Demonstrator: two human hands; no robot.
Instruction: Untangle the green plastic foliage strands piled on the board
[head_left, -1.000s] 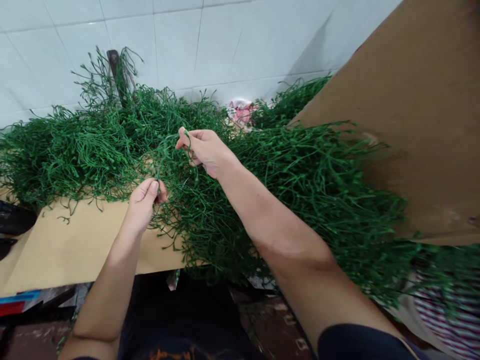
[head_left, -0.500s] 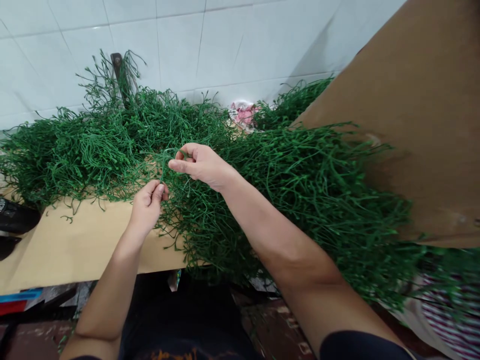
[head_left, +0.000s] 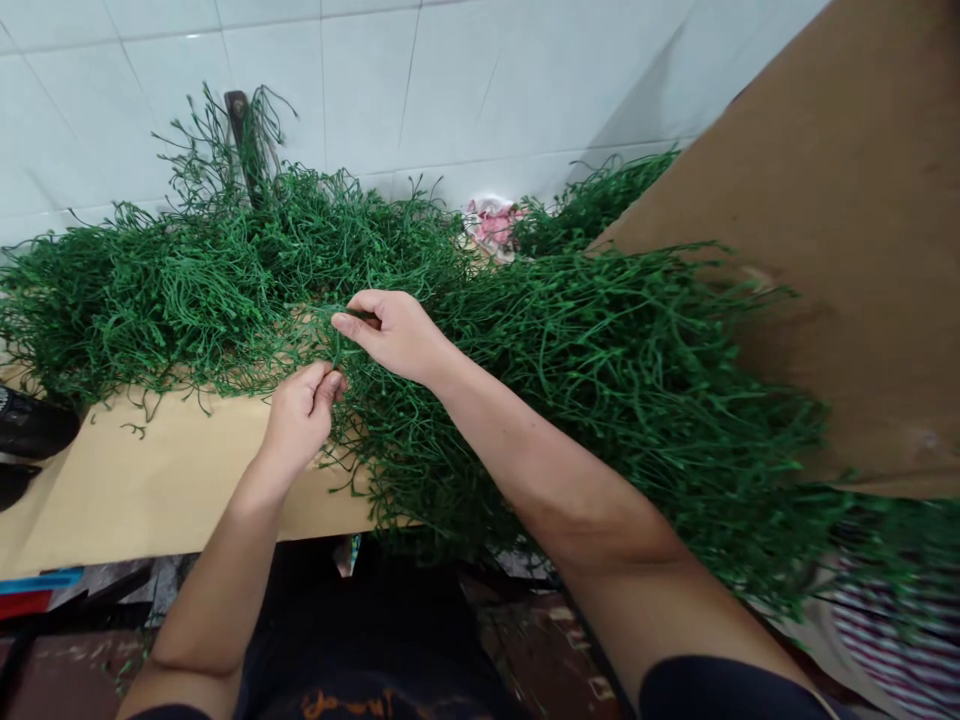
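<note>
Thin green plastic-looking stems lie in a wide tangled heap, with one pile [head_left: 202, 270] at the left and a larger pile [head_left: 600, 350] at the right. Near the middle, my left hand [head_left: 304, 410] is closed in a pinch on a thin green stem. Just above and to its right, my right hand [head_left: 394, 330] has its thumb and index finger pinched at the upper part of the green strands, its other fingers curled. The exact grip blends into the greenery behind.
Tan cardboard [head_left: 172, 480] covers the surface in front. A large brown cardboard sheet [head_left: 855, 250] leans at the right. A pink and white cloth [head_left: 495, 228] lies by the tiled wall [head_left: 480, 90]. Black objects [head_left: 34, 425] stand at the left edge, and a dark upright bar [head_left: 241, 140] rises behind.
My right hand has shifted slightly left and its thumb and index finger are closer together. My left hand has moved slightly right, nearer to it. The view has shifted a little.
</note>
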